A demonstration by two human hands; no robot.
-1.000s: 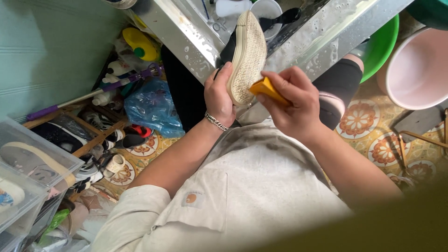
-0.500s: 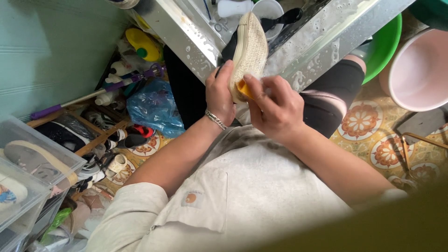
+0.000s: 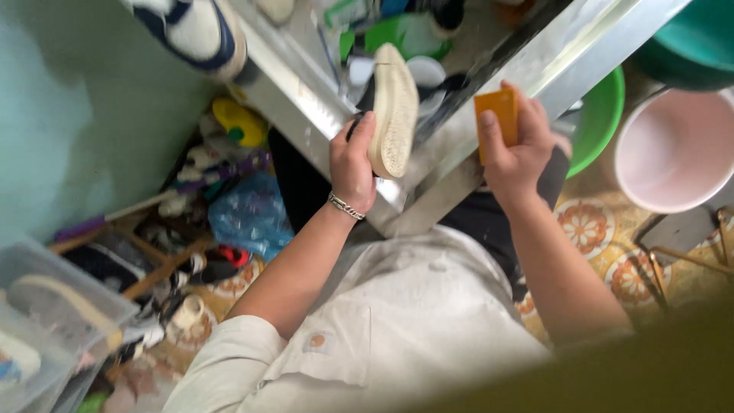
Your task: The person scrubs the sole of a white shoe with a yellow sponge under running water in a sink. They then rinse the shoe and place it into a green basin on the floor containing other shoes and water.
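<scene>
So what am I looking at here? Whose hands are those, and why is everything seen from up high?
The picture comes from a small camera worn on a person's head, so you look down just as they do. That is why you see their pale shirt at the bottom and both arms reaching forward. There is no machine, only two bare hands.

The left hand, with a silver bracelet on its wrist, holds a shoe turned so its pale, bumpy sole faces us. The right hand holds a flat orange scraper, lifted away from the shoe, not touching it.

In front of them is a shiny metal sink. On the patterned floor beside it stand a green basin and a pink bucket. On the left sit more shoes, some in a clear plastic box.
</scene>
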